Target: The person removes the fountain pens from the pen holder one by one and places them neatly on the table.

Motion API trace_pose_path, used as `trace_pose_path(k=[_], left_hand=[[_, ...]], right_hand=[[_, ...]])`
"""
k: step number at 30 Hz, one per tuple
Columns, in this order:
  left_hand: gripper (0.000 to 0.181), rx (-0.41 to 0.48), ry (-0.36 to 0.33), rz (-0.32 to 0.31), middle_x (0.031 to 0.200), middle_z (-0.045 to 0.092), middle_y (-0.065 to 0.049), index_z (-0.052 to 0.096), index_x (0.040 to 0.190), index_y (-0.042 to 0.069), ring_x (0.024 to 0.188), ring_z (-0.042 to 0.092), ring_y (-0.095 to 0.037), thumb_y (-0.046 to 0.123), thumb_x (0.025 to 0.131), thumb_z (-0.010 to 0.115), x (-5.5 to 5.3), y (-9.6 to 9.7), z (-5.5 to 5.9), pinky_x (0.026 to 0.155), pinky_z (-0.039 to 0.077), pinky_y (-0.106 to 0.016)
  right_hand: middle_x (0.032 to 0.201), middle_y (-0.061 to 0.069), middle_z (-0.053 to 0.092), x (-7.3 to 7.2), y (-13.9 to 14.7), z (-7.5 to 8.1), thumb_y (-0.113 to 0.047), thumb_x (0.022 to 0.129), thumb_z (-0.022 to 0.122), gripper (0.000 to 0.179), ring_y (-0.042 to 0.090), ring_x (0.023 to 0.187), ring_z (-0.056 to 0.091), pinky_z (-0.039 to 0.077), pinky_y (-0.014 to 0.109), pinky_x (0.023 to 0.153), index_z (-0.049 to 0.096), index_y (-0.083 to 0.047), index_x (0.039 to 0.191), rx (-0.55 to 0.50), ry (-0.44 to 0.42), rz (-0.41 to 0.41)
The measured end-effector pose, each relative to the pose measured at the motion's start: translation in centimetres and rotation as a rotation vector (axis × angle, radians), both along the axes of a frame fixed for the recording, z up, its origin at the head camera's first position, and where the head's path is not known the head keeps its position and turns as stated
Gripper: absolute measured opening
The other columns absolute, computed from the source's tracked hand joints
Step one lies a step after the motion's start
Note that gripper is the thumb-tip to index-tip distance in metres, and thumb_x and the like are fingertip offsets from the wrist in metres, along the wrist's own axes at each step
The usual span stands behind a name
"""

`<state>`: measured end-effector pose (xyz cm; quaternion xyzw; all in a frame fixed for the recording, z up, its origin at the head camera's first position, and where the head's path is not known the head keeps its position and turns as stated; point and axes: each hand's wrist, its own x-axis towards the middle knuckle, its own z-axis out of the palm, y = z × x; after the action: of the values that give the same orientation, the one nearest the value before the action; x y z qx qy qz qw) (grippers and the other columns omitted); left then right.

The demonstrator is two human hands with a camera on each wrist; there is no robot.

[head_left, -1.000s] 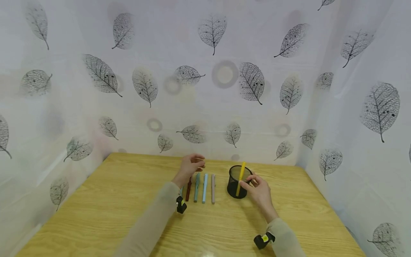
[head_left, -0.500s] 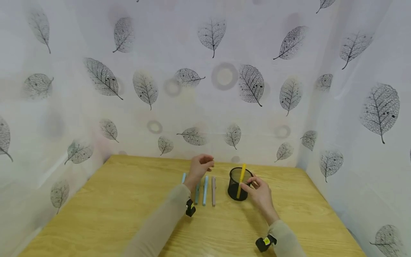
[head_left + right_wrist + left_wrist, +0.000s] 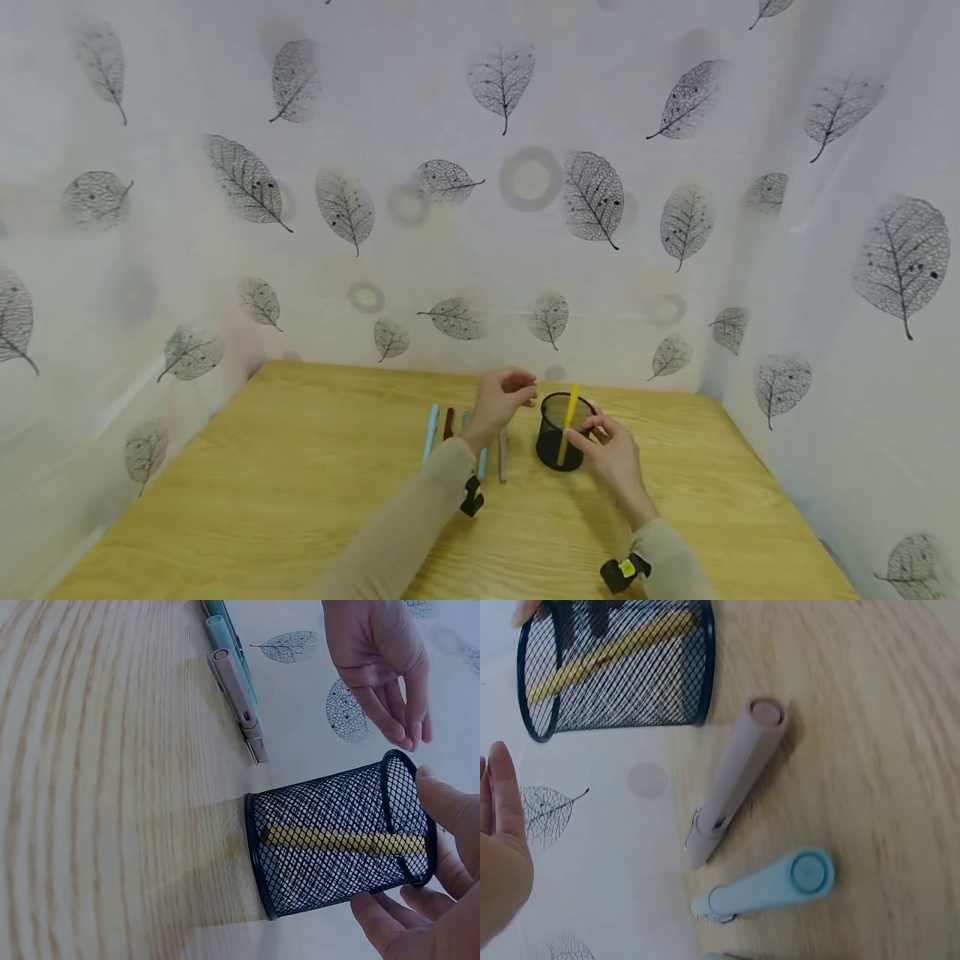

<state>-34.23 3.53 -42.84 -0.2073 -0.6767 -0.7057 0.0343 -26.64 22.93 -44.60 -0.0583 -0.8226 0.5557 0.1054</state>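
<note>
A black mesh pen holder (image 3: 550,448) stands upright on the table with a yellow pen (image 3: 573,402) leaning inside it. My right hand (image 3: 617,458) grips the holder near its rim, thumb on one side and fingers on the other, as the right wrist view shows. My left hand (image 3: 502,407) hovers above the pen row, left of the holder, with loosely bent fingers and nothing between them. Beneath and beside it lie a mauve pen (image 3: 503,460), a light blue pen (image 3: 482,464), a teal pen mostly hidden by the hand, a dark red pen (image 3: 449,422) and another blue pen (image 3: 431,433).
The wood-grain table (image 3: 315,467) reaches back to a white curtain (image 3: 480,250) printed with leaves, which also closes off both sides. A black wrist camera (image 3: 471,497) sits on the left sleeve, and another camera (image 3: 624,572) on the right.
My left hand has moved right over the pens towards the holder, uncovering the left blue pen and the dark red pen's upper end. The right hand keeps its grip on the holder.
</note>
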Motion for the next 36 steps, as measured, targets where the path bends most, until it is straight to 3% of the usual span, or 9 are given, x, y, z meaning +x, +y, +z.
trace_pose_path(k=[5,13,20,25,29,33,36], left_hand=[[0.017,-0.095,0.062,-0.009,0.106,0.069,-0.021,0.07,0.108,0.003,0.094,0.067,-0.039,0.003,0.092,0.066,0.4,1.2,-0.2,0.077,0.06,-0.032],[0.022,-0.137,0.088,0.022,0.107,0.07,-0.014,0.07,0.113,0.007,0.093,0.067,-0.015,0.006,0.091,0.068,0.2,2.8,-0.1,0.077,0.058,-0.024],[0.027,-0.255,0.135,0.026,0.115,0.068,-0.016,0.067,0.119,0.01,0.1,0.066,-0.016,0.007,0.092,0.068,0.0,4.1,-0.3,0.085,0.056,-0.024],[0.027,-0.296,0.168,0.051,0.11,0.07,-0.011,0.068,0.118,0.011,0.095,0.066,-0.012,0.008,0.092,0.068,0.1,4.8,-0.2,0.083,0.056,-0.023],[0.025,-0.312,0.157,0.075,0.106,0.07,-0.01,0.069,0.116,0.009,0.091,0.066,-0.013,0.005,0.092,0.067,0.5,5.2,0.3,0.081,0.056,-0.023],[0.025,-0.407,0.14,0.112,0.106,0.069,-0.009,0.067,0.119,0.008,0.093,0.066,-0.016,0.006,0.094,0.065,1.1,5.5,0.9,0.078,0.056,-0.024],[0.029,-0.507,0.164,0.139,0.106,0.069,-0.008,0.065,0.123,0.01,0.092,0.067,-0.017,0.008,0.094,0.065,1.4,5.8,1.3,0.075,0.056,-0.024]], right_hand=[[0.155,0.021,0.036,0.0,-0.1,0.0,-0.031,0.083,0.08,0.038,0.04,0.136,0.044,0.046,0.049,0.105,0.06,-0.003,0.1,0.014,0.002,-0.015],[0.155,0.021,0.035,-0.2,-0.1,0.0,-0.031,0.083,0.079,0.039,0.04,0.137,0.043,0.046,0.048,0.106,0.06,-0.002,0.102,0.008,0.012,-0.004],[0.156,0.02,0.034,-0.2,0.2,-0.2,-0.032,0.083,0.08,0.04,0.039,0.136,0.043,0.046,0.049,0.106,0.06,-0.002,0.102,0.004,0.003,-0.005],[0.155,0.021,0.035,0.1,0.3,0.0,-0.032,0.083,0.079,0.041,0.04,0.137,0.042,0.045,0.049,0.107,0.059,-0.001,0.102,0.01,0.011,-0.006],[0.155,0.022,0.035,0.0,0.3,0.0,-0.029,0.084,0.079,0.04,0.041,0.137,0.042,0.043,0.048,0.108,0.059,0.0,0.102,0.0,0.021,-0.005],[0.155,0.022,0.035,-0.1,0.3,-0.1,-0.03,0.083,0.079,0.04,0.04,0.137,0.042,0.044,0.048,0.107,0.06,-0.001,0.101,0.0,0.021,-0.001],[0.155,0.021,0.035,-0.1,0.2,-0.3,-0.031,0.083,0.079,0.039,0.039,0.137,0.042,0.045,0.049,0.106,0.06,-0.002,0.1,0.003,0.015,0.005]])
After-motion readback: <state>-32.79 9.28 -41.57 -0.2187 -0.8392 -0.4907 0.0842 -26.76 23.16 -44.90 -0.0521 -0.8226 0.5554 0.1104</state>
